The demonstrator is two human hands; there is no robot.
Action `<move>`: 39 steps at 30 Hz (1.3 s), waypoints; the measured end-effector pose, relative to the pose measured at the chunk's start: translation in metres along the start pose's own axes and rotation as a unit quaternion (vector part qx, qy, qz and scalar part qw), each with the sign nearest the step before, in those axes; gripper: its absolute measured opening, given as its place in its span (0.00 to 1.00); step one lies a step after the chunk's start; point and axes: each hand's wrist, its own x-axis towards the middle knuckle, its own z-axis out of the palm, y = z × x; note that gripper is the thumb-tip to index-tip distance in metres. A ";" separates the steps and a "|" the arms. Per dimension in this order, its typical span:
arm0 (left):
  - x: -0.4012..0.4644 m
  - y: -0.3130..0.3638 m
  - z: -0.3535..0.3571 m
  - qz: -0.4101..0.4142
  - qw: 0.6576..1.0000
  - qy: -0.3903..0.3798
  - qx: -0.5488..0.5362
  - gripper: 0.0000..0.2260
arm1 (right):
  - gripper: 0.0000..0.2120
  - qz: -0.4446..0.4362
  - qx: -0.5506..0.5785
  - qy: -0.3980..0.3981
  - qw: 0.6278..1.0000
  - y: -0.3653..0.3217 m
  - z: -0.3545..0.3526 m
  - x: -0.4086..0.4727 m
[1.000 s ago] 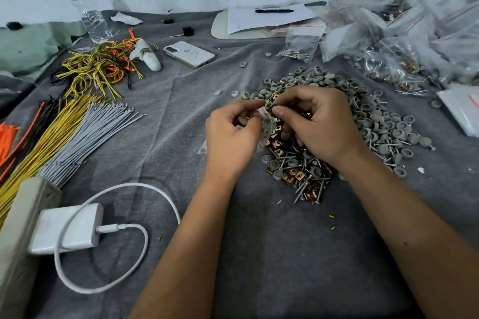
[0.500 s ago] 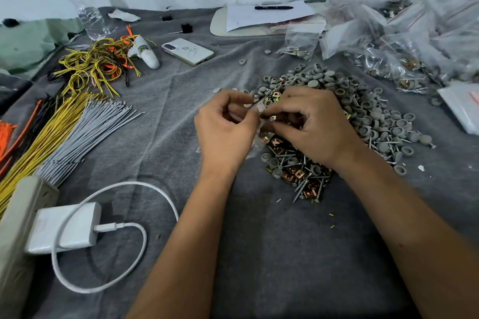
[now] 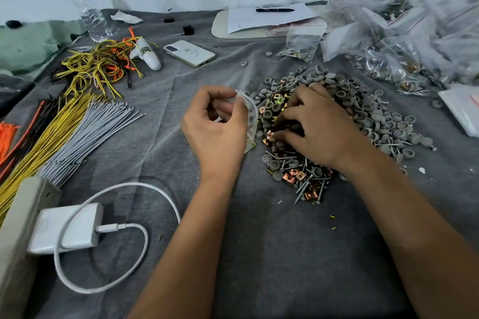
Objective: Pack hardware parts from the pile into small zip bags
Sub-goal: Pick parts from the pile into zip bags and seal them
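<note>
Right hand point(image 3: 315, 124) just dropped off the zip bag point(image 3: 250, 122) into the pile point(image 3: 363, 111), fingers curled digging for parts; left hand point(image 3: 216, 127) keeps pinching the bag.

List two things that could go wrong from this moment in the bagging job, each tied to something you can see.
1. The left hand pinches the small zip bag only near its top, so parts already inside might spill if it tips.
2. The right hand digs into the mixed pile; screws point every way, so a finger might get pricked.
</note>
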 end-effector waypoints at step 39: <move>0.000 -0.019 0.009 -0.044 0.994 -0.103 -0.004 0.06 | 0.05 -0.100 0.187 0.130 0.969 -0.013 0.003 0.000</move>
